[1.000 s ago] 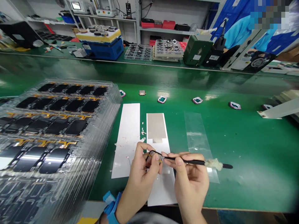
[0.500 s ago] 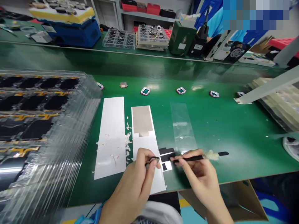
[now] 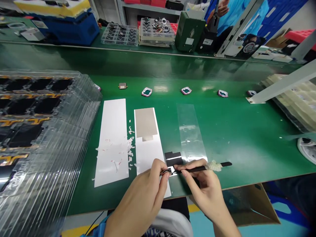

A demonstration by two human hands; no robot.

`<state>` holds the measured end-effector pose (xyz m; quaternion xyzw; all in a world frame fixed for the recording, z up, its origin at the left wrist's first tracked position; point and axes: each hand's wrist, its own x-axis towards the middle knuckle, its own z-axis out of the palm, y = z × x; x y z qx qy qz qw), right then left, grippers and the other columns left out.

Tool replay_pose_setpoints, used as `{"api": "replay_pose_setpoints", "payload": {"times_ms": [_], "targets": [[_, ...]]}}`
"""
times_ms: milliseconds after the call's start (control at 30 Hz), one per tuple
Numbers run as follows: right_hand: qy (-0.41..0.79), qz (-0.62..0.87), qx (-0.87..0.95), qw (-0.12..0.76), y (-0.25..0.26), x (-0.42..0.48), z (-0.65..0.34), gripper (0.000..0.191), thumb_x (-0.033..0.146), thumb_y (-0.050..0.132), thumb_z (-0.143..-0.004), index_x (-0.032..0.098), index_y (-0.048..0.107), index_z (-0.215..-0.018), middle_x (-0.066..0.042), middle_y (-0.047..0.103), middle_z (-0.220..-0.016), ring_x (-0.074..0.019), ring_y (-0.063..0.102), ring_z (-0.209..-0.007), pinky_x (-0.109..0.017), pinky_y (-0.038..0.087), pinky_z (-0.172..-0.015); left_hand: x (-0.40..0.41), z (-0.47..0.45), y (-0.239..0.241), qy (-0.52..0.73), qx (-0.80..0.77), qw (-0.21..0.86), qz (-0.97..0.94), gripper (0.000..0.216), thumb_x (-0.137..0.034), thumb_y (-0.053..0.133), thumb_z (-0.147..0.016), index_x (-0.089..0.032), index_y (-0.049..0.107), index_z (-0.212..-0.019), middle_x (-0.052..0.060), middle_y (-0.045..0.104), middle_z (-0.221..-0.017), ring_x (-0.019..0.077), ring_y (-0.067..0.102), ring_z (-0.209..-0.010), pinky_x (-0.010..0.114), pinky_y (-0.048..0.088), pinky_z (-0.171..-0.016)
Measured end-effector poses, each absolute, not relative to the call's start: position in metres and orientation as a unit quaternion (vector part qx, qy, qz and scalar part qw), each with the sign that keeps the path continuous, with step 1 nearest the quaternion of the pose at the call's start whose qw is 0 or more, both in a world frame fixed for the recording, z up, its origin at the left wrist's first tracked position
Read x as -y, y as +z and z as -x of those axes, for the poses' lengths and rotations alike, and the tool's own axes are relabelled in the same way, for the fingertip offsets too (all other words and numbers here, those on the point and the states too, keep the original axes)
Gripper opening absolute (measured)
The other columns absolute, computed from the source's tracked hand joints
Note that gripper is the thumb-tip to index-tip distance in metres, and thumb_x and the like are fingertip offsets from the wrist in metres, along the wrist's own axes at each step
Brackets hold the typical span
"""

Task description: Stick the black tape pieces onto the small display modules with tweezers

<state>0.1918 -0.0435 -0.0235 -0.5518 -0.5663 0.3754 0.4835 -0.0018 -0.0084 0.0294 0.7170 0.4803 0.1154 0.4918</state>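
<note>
My left hand pinches a small dark electronic part between thumb and fingertips, over the lower end of a white strip. In my right hand are slim black tweezers, with a pale lump wrapped round their rear half. Their tip meets or nearly meets the edge of the small part; fingers hide the exact contact. Just beyond the fingertips lies a sheet of black adhesive pieces. A grey-brown film covers the far end of the white strip.
Stacked clear trays of black screens stand at left. Another white strip lies beside pale scraps. A clear film lies right of centre. Square watch-like parts line the bench's back. A co-worker's hand shows behind.
My right hand has brought the tweezers left, up to the small part in my left hand. The whole view has shifted slightly, and a co-worker's hand now shows at the top.
</note>
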Motion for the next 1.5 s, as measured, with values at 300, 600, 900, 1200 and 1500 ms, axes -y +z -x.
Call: {"api": "replay_pose_setpoints", "payload": {"times_ms": [300, 600, 900, 1200, 1500], "targets": [[0.4, 0.549, 0.517, 0.52, -0.022, 0.041, -0.185, 0.009, 0.016, 0.061, -0.092, 0.022, 0.056, -0.097, -0.004, 0.067, -0.093, -0.0199, 0.076, -0.089, -0.03, 0.064, -0.079, 0.006, 0.001, 0.026, 0.118, -0.482, 0.486, -0.719, 0.017, -0.033, 0.026, -0.104, -0.025, 0.041, -0.102, -0.002, 0.056, -0.072, 0.0193, 0.056, -0.058, 0.028, 0.033, -0.053], [0.41, 0.5, 0.423, 0.635, -0.002, 0.038, -0.181, 0.01, 0.014, 0.059, -0.093, 0.023, 0.056, -0.094, 0.0, 0.067, -0.085, -0.0191, 0.077, -0.082, -0.031, 0.065, -0.073, -0.002, 0.014, 0.019, 0.258, -0.487, 0.517, -0.655, 0.02, -0.038, 0.046, -0.1, -0.024, 0.057, -0.092, 0.0, 0.065, -0.078, 0.0175, 0.063, -0.074, 0.026, 0.046, -0.062], [0.346, 0.393, 0.496, 0.692, 0.017, 0.022, -0.143, 0.016, 0.01, 0.054, -0.094, 0.025, 0.054, -0.098, -0.001, 0.07, -0.086, -0.0201, 0.075, -0.088, -0.041, 0.066, -0.078, -0.01, 0.011, 0.021, 0.375, -0.461, 0.491, -0.637, 0.02, -0.017, 0.062, -0.087, -0.02, 0.077, -0.1, 0.005, 0.077, -0.087, 0.0179, 0.07, -0.076, 0.028, 0.055, -0.069], [0.268, 0.368, 0.544, 0.705, 0.026, 0.015, -0.127, 0.021, 0.005, 0.052, -0.094, 0.024, 0.053, -0.102, -0.002, 0.071, -0.091, -0.0178, 0.075, -0.087, -0.039, 0.068, -0.079, -0.011, 0.012, 0.021, 0.391, -0.455, 0.511, -0.616, 0.023, -0.017, 0.055, -0.093, -0.02, 0.075, -0.104, 0.001, 0.071, -0.072, 0.0149, 0.063, -0.065, 0.026, 0.053, -0.067], [0.268, 0.37, 0.55, 0.699, 0.022, 0.007, -0.11, 0.02, 0.005, 0.05, -0.094, 0.024, 0.051, -0.101, -0.003, 0.071, -0.09, -0.0201, 0.074, -0.096, -0.039, 0.067, -0.082, -0.01, 0.016, 0.011, 0.397, -0.457, 0.42, -0.676, 0.048, -0.012, 0.043, -0.095, -0.026, 0.054, -0.139, 0.002, 0.062, -0.085, 0.0146, 0.058, -0.07, 0.024, 0.046, -0.058]]}}
